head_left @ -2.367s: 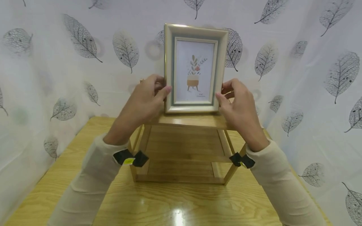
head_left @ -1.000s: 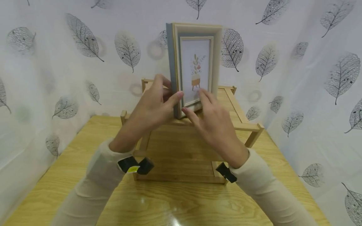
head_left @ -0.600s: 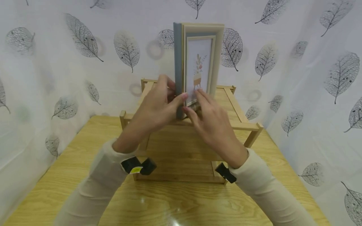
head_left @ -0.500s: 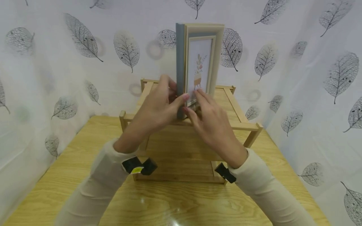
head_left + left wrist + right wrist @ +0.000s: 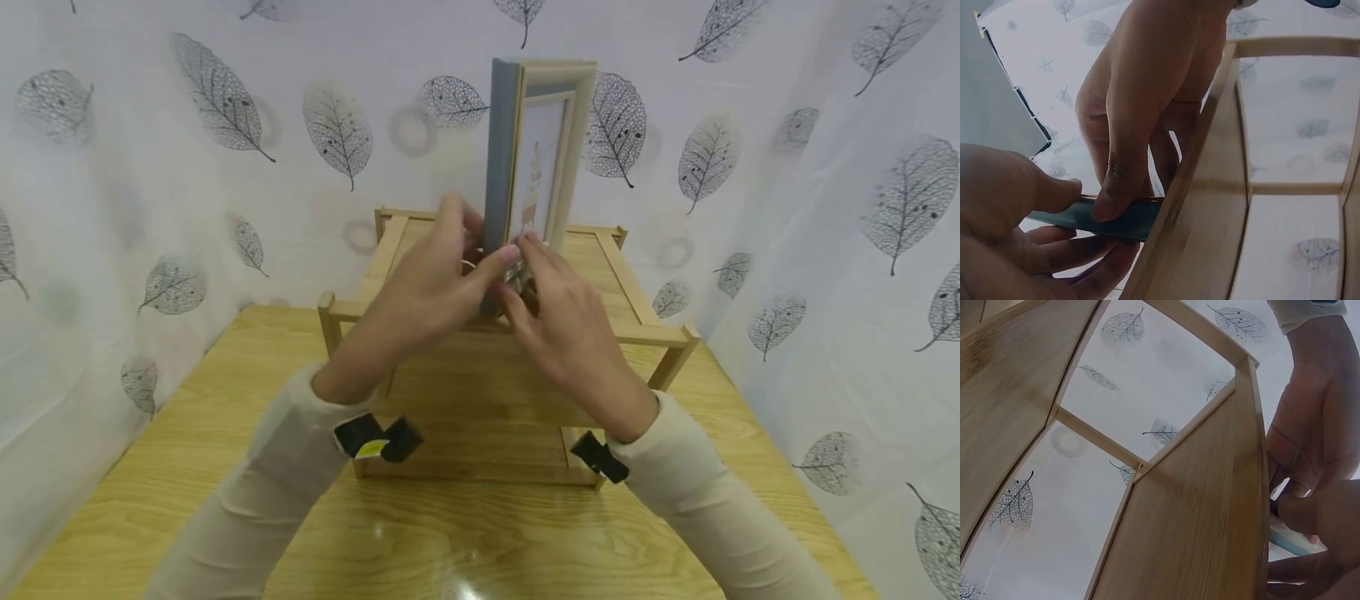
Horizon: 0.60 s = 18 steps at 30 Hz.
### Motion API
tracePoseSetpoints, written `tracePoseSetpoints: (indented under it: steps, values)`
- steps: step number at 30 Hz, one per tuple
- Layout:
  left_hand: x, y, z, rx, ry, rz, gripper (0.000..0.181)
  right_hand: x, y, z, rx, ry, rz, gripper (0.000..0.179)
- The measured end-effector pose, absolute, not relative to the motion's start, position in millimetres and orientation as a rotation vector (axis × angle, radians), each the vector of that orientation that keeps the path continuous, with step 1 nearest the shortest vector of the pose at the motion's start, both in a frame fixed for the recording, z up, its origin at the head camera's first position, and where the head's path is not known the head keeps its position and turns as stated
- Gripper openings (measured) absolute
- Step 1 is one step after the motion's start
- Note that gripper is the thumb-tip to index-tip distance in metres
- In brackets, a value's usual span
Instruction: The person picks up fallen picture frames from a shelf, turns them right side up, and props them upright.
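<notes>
A picture frame (image 5: pixel 502 150) stands upright over the front edge of the wooden shelf unit's top, turned so its blue side edge faces the camera. It has a cream border and holds a print of a potted plant. My left hand (image 5: pixel 427 292) grips its near side low down, thumb in front and fingers round the back. My right hand (image 5: pixel 570 333) has its fingertips against the lower front of the picture and its thumb by the bottom corner, pinching there. In the left wrist view, the thumb (image 5: pixel 1107 203) of my right hand lies on the frame's blue edge (image 5: pixel 1129 219).
The two-tier wooden shelf unit (image 5: pixel 630 287) stands on a wood-grain table (image 5: pixel 480 542). Its corner posts stick up slightly above the top board. A white leaf-print curtain (image 5: pixel 247 200) hangs behind and along both sides.
The picture frame has turned from facing the camera to nearly edge-on, its blue side swinging right. My left hand has moved right with it; my right hand has come from the right side to its front.
</notes>
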State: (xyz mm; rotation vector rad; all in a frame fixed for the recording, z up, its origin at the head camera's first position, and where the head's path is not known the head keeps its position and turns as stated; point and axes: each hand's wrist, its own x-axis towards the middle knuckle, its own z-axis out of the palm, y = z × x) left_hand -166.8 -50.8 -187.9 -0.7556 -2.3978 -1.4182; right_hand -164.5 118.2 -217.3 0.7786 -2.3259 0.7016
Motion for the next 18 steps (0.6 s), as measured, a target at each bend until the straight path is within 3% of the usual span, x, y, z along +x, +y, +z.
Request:
tracePoseSetpoints:
  steps: [6,13,18]
  values:
    - [-166.8,-53.0,-187.4,-0.781,-2.417,-1.346,0.02,-166.4,119.1,-217.8,0.82,-2.288,0.732,0.056]
    - [-168.8,-53.1,-187.8,-0.773,-2.444,-1.3,0.016,-168.8,118.7,-216.1,0.896,-2.261,0.78,0.038]
    - [-170.2,-52.7,-189.0,-0.776,-2.418,-1.327,0.018,-169.9,119.1,-214.9,0.907,-2.267,0.883,0.039]
